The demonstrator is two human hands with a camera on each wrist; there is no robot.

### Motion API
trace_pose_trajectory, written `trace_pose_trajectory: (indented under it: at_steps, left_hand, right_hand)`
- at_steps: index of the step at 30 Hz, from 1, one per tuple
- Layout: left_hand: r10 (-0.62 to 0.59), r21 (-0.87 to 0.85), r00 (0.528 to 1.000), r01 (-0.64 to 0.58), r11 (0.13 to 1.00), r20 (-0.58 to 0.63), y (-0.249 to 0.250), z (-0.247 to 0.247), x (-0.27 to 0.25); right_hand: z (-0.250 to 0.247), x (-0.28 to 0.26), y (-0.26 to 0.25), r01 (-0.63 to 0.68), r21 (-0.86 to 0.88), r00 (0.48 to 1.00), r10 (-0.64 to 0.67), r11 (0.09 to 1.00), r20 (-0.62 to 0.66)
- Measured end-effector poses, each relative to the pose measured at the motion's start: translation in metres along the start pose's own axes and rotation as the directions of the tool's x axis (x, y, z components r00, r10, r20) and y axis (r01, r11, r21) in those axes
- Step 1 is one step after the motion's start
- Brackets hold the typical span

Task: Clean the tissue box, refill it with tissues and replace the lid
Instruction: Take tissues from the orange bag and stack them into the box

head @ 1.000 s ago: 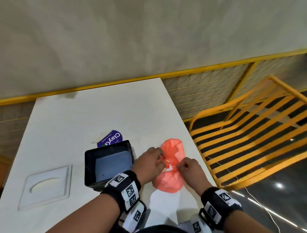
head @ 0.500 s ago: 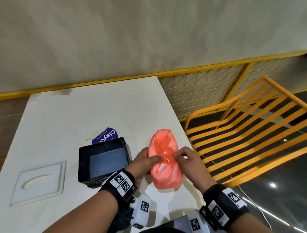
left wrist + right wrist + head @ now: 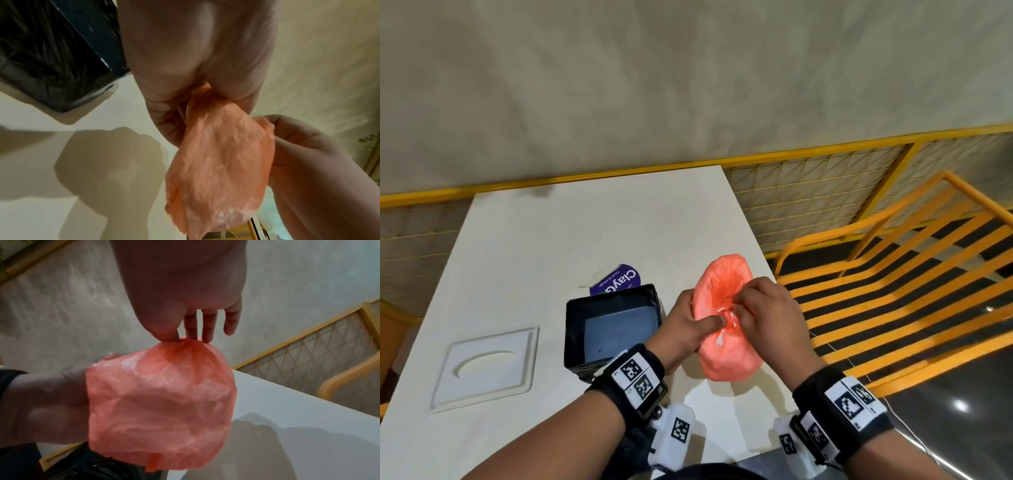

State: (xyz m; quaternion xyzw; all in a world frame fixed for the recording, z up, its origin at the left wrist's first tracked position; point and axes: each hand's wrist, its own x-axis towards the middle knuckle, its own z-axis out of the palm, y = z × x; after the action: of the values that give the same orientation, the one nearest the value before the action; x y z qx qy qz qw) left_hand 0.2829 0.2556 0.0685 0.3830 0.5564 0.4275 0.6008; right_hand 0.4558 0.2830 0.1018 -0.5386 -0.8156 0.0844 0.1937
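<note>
A black tissue box (image 3: 613, 325) stands open and lidless on the white table (image 3: 585, 233); its side also shows in the left wrist view (image 3: 51, 56). The white lid (image 3: 486, 366), with a curved slot, lies flat to the box's left. Both hands hold an orange plastic bag (image 3: 726, 356) just right of the box. My left hand (image 3: 688, 329) grips the bag's side, thumb on its gathered middle. My right hand (image 3: 763, 311) pinches the bunched top (image 3: 185, 342) between thumb and fingertips. The bag (image 3: 222, 162) hangs a little above the table. Its contents are hidden.
A round purple sticker (image 3: 616, 279) lies just behind the box. A yellow slatted chair (image 3: 893, 274) stands off the table's right edge, close to the bag. A yellow-framed mesh rail (image 3: 808, 192) and a grey wall run behind the table.
The bag lay on the table a second ago; both hands have gathered its top and lifted it slightly. The right hand moved up onto the bunched neck.
</note>
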Motion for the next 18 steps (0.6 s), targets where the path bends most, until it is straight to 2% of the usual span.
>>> trace_pose_trajectory:
  at_steps: [3,5,7,9,11,13,15,18]
  left_hand:
    - [0.005,0.007,1.000,-0.005,1.000,0.015,0.002,0.002,-0.001]
    - [-0.007,-0.007,1.000,0.007,1.000,0.027,0.004,0.003,-0.002]
    - [-0.031,-0.019,0.999,0.032,0.999,0.038,0.003,0.002,-0.002]
    - [-0.064,-0.010,0.997,0.064,0.998,0.050,0.001,0.001,0.000]
    - [-0.118,0.026,0.991,0.117,0.993,0.060,-0.006,-0.001,0.005]
    - [-0.161,0.074,0.985,0.156,0.985,0.066,-0.016,-0.001,0.008]
    - [-0.235,0.110,0.971,0.229,0.967,0.047,-0.026,0.000,0.010]
    - [-0.319,0.176,0.947,0.310,0.934,0.025,-0.039,0.005,0.009]
  right_hand:
    - [0.005,0.001,0.000,-0.089,0.221,0.994,0.102,0.971,-0.045]
    - [0.004,0.001,0.001,-0.196,0.424,0.970,0.239,0.884,-0.051]
    - [0.002,-0.001,0.004,-0.327,0.629,0.910,0.414,0.705,0.009]
    - [0.002,-0.004,0.010,-0.412,0.783,0.817,0.570,0.466,0.090]
    - [0.004,-0.009,0.018,-0.446,0.864,0.723,0.662,0.232,0.195]
    - [0.007,-0.016,0.027,-0.461,0.887,0.643,0.702,0.037,0.305]
    - [0.012,-0.024,0.035,-0.467,0.878,0.576,0.715,-0.109,0.396]
    - [0.024,-0.035,0.049,-0.523,0.827,0.497,0.713,-0.208,0.494]
